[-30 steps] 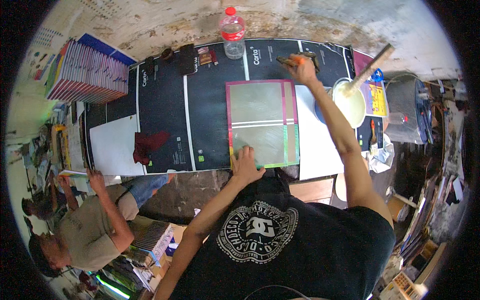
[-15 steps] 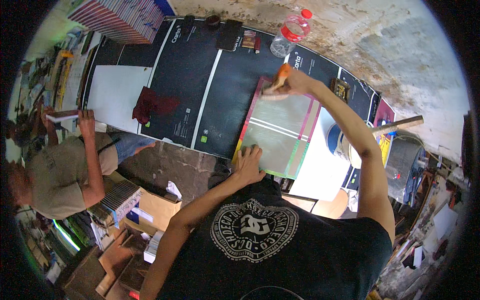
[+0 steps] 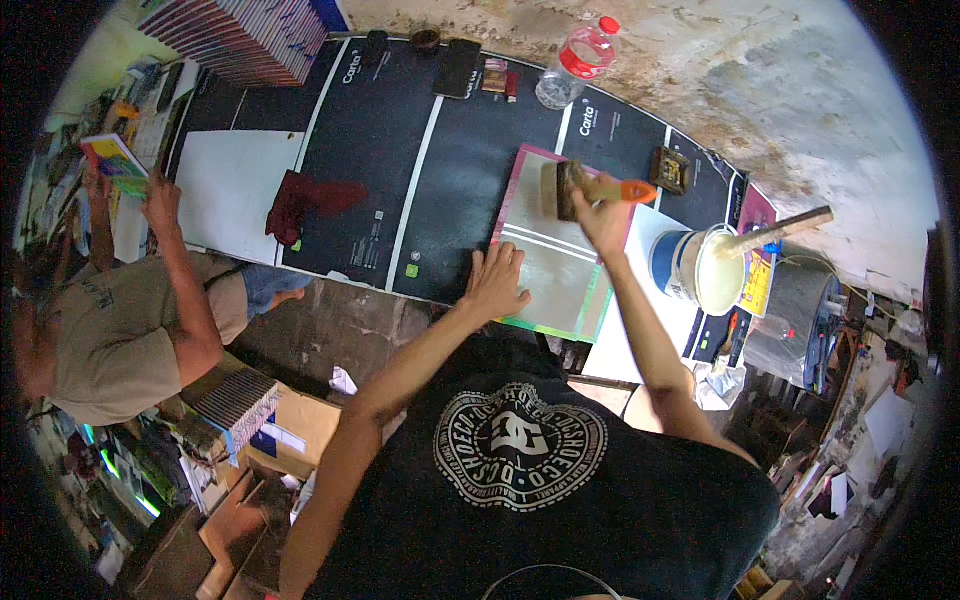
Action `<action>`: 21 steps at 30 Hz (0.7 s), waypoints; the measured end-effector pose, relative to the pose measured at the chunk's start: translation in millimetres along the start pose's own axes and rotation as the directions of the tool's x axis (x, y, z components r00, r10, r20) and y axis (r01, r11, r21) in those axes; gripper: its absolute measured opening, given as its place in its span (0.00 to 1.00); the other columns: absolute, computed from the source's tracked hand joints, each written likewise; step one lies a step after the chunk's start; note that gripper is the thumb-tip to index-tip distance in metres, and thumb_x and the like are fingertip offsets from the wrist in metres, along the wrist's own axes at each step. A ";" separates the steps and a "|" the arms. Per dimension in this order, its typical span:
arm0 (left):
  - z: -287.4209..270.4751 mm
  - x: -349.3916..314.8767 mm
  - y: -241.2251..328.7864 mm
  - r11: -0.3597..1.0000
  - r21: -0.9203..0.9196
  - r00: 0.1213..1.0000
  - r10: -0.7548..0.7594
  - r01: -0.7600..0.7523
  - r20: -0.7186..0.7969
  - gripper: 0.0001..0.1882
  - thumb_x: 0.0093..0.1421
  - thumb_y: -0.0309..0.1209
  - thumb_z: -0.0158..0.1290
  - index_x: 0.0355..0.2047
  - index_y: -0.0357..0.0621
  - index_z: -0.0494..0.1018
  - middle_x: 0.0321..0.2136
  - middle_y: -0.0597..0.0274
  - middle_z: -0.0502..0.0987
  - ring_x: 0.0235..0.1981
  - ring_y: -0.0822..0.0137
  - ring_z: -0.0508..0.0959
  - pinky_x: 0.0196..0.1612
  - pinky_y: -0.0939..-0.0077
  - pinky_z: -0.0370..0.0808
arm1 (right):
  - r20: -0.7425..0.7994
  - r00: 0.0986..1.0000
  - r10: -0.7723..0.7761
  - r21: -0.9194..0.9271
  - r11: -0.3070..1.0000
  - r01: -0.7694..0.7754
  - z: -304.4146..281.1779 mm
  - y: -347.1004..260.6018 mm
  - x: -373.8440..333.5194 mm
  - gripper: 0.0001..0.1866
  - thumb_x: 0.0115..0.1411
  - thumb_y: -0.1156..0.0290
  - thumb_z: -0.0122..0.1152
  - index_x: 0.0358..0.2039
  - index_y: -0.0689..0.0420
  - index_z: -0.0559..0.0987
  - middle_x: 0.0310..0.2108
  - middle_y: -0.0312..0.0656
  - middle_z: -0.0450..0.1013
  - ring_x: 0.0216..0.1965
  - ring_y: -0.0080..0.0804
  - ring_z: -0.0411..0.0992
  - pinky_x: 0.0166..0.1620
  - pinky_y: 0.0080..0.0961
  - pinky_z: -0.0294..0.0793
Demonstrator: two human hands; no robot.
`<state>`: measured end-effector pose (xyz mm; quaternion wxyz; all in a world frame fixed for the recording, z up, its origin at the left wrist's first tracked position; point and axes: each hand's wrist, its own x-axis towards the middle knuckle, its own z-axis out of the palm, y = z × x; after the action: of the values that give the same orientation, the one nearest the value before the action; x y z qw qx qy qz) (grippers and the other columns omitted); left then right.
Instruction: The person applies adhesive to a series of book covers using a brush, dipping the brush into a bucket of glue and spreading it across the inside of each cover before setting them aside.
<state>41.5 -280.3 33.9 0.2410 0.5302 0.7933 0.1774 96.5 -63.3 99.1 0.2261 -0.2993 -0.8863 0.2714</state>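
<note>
My right hand (image 3: 603,225) grips a wide brush by its orange handle (image 3: 632,191). The brush's dark head points left, over the upper part of a shiny grey-green sheet (image 3: 545,275). Pink and green borders and two white lines mark this sheet, which looks like a book cover laid open. My left hand (image 3: 493,283) lies flat with fingers apart on its near left edge. Right of the sheet, a white and blue bucket (image 3: 672,265) holds pale, creamy stuff, and a wooden stick (image 3: 780,232) leans out of it. White paper (image 3: 625,345) lies under the sheet's right side.
A plastic bottle with a red cap (image 3: 580,65) and a small dark tray (image 3: 671,171) stand toward the wall. A dark red cloth (image 3: 300,205) and a white board (image 3: 235,190) lie leftward. At far left, another person (image 3: 140,320) holds a colourful booklet (image 3: 117,163). Stacked books (image 3: 240,40) rise behind.
My right hand has drawn the brush from the sheet's far left corner rightward and nearer, turning its handle right. My left hand shifted slightly. The other person has tilted the booklet, showing its cover.
</note>
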 end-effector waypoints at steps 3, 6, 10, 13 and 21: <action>-0.1 11.6 -4.3 0.984 0.140 0.982 0.086 -0.110 0.166 0.38 0.43 0.45 0.64 0.51 0.36 0.68 0.52 0.50 0.66 0.56 0.53 0.64 0.54 0.48 0.61 | -0.087 0.986 0.145 0.089 0.987 -0.138 42.8 38.6 -60.0 0.16 0.52 0.60 0.70 0.32 0.60 0.81 0.25 0.49 0.74 0.30 0.49 0.74 0.36 0.42 0.71; -0.4 11.4 2.5 0.986 0.139 0.980 0.066 -0.093 0.185 0.40 0.41 0.46 0.66 0.51 0.36 0.69 0.51 0.52 0.67 0.56 0.53 0.65 0.56 0.47 0.60 | -0.161 0.947 0.280 0.022 0.960 -0.280 31.7 61.8 -100.2 0.15 0.54 0.61 0.68 0.31 0.61 0.80 0.25 0.49 0.75 0.28 0.47 0.75 0.35 0.41 0.72; 6.2 18.3 0.8 0.975 0.190 0.977 0.075 -0.113 0.199 0.35 0.44 0.47 0.65 0.49 0.39 0.72 0.51 0.54 0.70 0.57 0.53 0.66 0.57 0.44 0.61 | -0.429 0.823 0.374 0.003 0.911 -0.412 -42.2 108.9 -169.4 0.14 0.57 0.64 0.68 0.31 0.63 0.80 0.25 0.46 0.77 0.25 0.41 0.76 0.33 0.34 0.74; -23.4 75.1 -26.1 0.998 -0.060 0.978 -0.018 0.031 0.206 0.23 0.57 0.49 0.54 0.45 0.47 0.77 0.50 0.52 0.74 0.56 0.49 0.68 0.56 0.38 0.62 | -0.437 0.792 0.426 -0.023 0.875 -0.483 -93.6 58.4 -181.3 0.12 0.57 0.67 0.68 0.30 0.63 0.80 0.25 0.43 0.76 0.25 0.34 0.76 0.31 0.29 0.74; -58.7 231.5 -1.5 0.948 0.209 0.848 0.101 -0.241 0.520 0.34 0.67 0.57 0.33 0.57 0.47 0.74 0.62 0.48 0.67 0.67 0.49 0.60 0.65 0.36 0.51 | 0.007 0.996 0.085 -0.168 0.982 -0.083 23.7 -76.1 -138.5 0.09 0.50 0.68 0.66 0.29 0.57 0.77 0.25 0.50 0.73 0.28 0.52 0.73 0.36 0.45 0.74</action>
<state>-67.6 -67.8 36.3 0.3485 0.6547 0.6686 -0.0541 151.7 -213.3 95.3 0.1824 -0.3525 -0.8941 0.2075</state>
